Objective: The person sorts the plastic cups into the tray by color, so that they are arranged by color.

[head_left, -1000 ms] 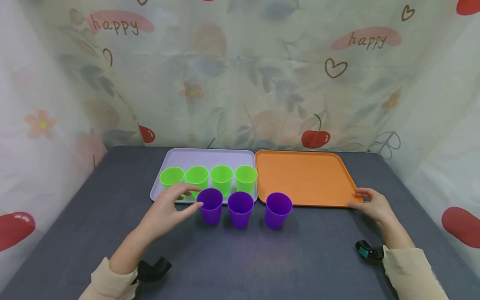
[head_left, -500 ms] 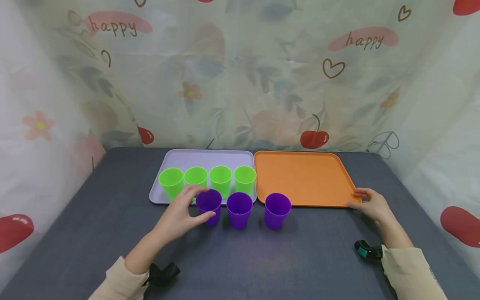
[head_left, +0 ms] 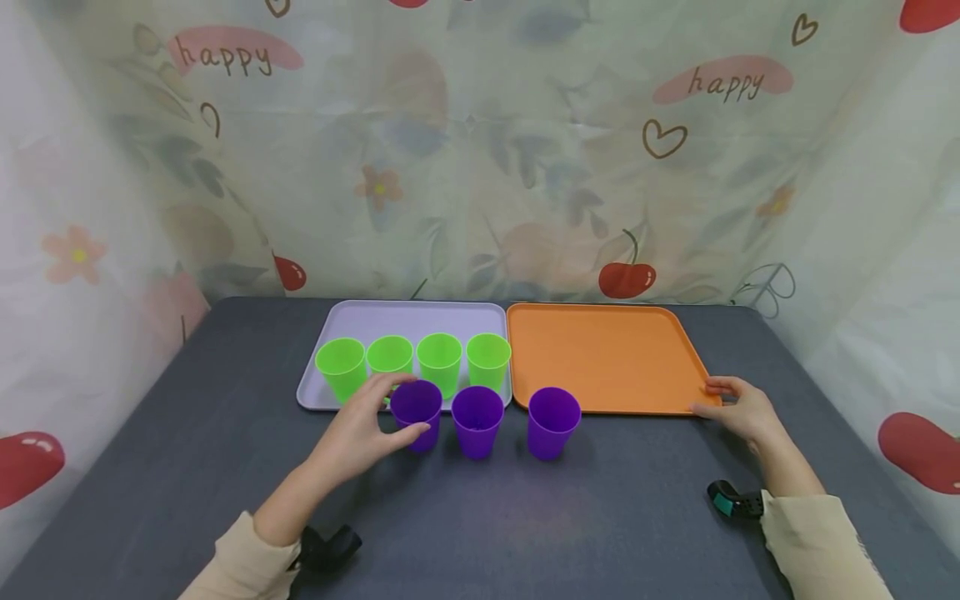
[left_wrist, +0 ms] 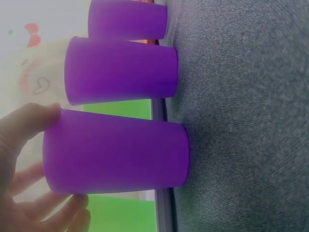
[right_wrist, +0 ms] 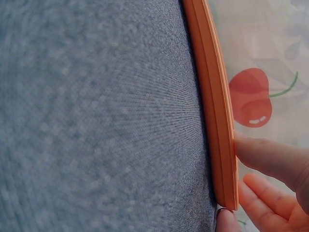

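My left hand (head_left: pixel 360 425) grips the leftmost purple cup (head_left: pixel 417 407) near its rim. In the left wrist view the thumb lies on one side of that upright cup (left_wrist: pixel 116 152) and the fingers on the other. Two more purple cups stand to its right: a middle purple cup (head_left: pixel 477 419) close by and a right purple cup (head_left: pixel 553 421) with a wider gap. My right hand (head_left: pixel 746 412) holds the front right corner of the orange tray (head_left: pixel 600 358). In the right wrist view, thumb and fingers pinch the tray's edge (right_wrist: pixel 212 111).
A lilac tray (head_left: pixel 420 315) lies left of the orange one, edge against edge. Several green cups stand on it in a row, with the right green cup (head_left: pixel 488 358) near the orange tray. A dark cloth (head_left: pixel 525 517) covers the table. A patterned curtain (head_left: pixel 480 167) hangs behind.
My left hand has moved right and closed round the leftmost purple cup, thumb in front of it. The right hand stays at the orange tray's corner. The view has shifted slightly.
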Tool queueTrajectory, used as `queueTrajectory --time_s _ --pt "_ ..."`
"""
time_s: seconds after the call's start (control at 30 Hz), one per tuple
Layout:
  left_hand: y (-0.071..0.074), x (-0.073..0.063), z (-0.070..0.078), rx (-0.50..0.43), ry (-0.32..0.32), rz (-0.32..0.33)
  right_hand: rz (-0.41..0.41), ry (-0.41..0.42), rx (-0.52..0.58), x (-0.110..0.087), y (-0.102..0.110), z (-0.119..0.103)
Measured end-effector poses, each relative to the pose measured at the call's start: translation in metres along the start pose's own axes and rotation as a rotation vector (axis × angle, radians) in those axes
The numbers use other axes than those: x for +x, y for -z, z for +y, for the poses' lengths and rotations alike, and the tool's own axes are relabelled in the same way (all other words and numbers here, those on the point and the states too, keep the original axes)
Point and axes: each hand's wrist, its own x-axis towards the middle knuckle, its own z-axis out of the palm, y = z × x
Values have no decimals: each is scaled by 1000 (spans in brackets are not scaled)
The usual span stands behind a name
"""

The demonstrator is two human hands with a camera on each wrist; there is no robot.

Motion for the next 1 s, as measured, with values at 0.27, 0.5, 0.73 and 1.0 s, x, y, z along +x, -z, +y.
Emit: queueTrajectory --time_s 0.27,0.5,0.73,1.0 --pt "0 0 0 -9 -18 13 -1 -3 4 1 0 0" --pt "11 2 6 -28 -9 10 0 -7 -1 2 0 0" --pt "29 8 17 -52 -56 34 0 2 5 1 1 0" --pt "42 16 32 -57 -107 78 3 11 3 0 1 0"
